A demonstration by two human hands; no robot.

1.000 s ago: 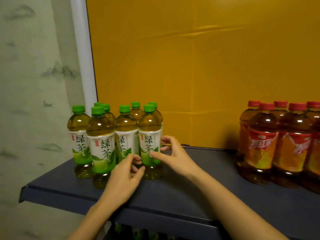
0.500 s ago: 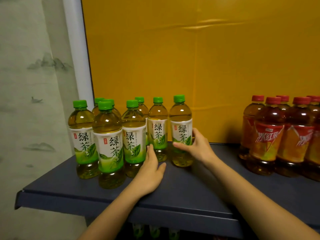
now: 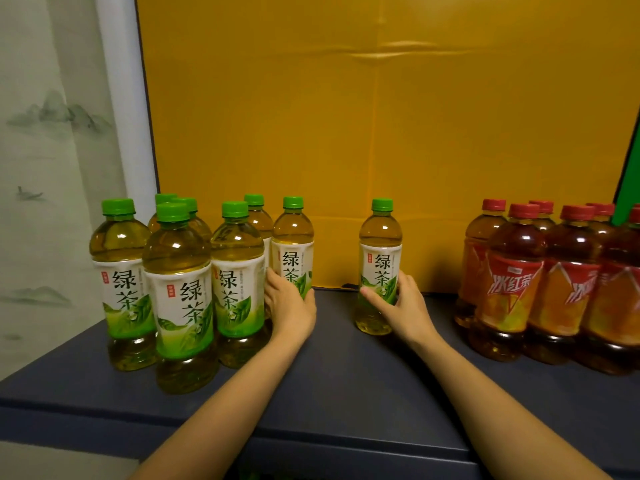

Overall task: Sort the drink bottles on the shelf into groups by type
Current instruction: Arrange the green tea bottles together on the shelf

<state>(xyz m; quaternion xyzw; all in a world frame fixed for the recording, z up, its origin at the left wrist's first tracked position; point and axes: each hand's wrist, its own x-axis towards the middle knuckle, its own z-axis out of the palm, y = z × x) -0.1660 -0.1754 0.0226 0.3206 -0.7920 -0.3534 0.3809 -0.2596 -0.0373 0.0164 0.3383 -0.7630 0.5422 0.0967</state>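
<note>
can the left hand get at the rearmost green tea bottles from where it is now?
Probably not directly. The left hand rests on a front green tea bottle, and the rearmost green tea bottles stand behind the front row; only their caps and shoulders show.

Back wall: broad yellow-orange panel point(image 3: 381, 133), matte, with a horizontal crease high up and fainter vertical and horizontal fold lines lower down. Left of it, a white vertical post point(image 3: 124, 98), then pale wallpaper point(image 3: 45, 150) printed with an ink-wash landscape: grey-green hills, a small boat. Dark blue-grey shelf point(image 3: 346, 393) runs across the lower view, front edge squared. Narrow green strip point(image 3: 628, 174) at far right edge. Light dim and warm; soft shadows under the panel's base.
</note>
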